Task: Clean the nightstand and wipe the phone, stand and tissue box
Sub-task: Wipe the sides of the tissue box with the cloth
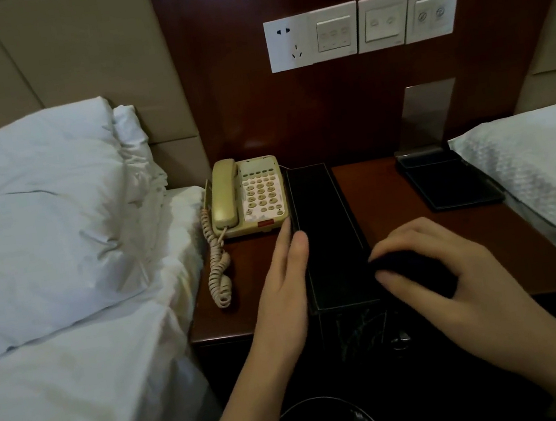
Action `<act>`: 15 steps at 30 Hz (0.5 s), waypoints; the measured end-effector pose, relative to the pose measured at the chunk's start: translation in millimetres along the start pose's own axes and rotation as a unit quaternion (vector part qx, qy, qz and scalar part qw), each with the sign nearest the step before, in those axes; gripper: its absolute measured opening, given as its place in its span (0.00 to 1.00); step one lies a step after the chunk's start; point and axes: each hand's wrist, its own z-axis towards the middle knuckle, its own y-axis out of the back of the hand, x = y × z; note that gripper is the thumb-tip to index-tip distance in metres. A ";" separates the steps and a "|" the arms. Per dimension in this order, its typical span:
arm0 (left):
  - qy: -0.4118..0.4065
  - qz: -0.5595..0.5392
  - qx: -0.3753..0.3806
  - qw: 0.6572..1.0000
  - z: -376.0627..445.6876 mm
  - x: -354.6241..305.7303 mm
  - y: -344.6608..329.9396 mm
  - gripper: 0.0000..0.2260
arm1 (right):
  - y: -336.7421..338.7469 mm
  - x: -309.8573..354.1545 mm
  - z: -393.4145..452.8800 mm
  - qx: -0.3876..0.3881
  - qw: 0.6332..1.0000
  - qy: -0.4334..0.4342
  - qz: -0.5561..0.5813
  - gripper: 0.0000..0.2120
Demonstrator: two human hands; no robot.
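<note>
Unmarked black tissue box (326,232), wording unreadable

A long black tissue box (326,232) lies on the dark wooden bench (394,200), touching the beige phone (247,197) on its left. The left hand (280,282) rests flat against the box's left side, fingers straight. The right hand (447,268) presses a dark cloth (411,269) on the box's right edge. A black stand (448,177) sits well apart, near the wall.

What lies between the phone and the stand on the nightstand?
In the head view, the black tissue box lies between the phone and the stand; beyond it, bare nightstand runs to the stand.
</note>
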 end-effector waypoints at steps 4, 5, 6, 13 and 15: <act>0.014 0.038 0.090 0.995 -20.7 -0.4 19.4 0.34 | -0.6 -5.9 5.5 -0.008 1.000 -0.017 0.021 0.08; 0.012 0.057 0.119 0.991 -26.6 0.0 22.2 0.35 | -1.2 -7.3 6.1 -0.010 0.999 -0.024 0.025 0.08; 0.003 0.077 0.142 0.987 -31.2 -0.4 23.0 0.36 | -2.1 -8.4 5.5 -0.010 0.999 -0.032 0.032 0.08; -0.081 0.037 0.102 0.991 -37.7 -38.9 -5.4 0.31 | 0.4 16.9 5.0 -0.161 0.949 -0.098 0.252 0.07; -0.080 -0.006 0.035 0.996 -47.2 -56.3 -20.8 0.25 | 10.2 35.0 11.2 -0.200 0.938 -0.095 0.266 0.07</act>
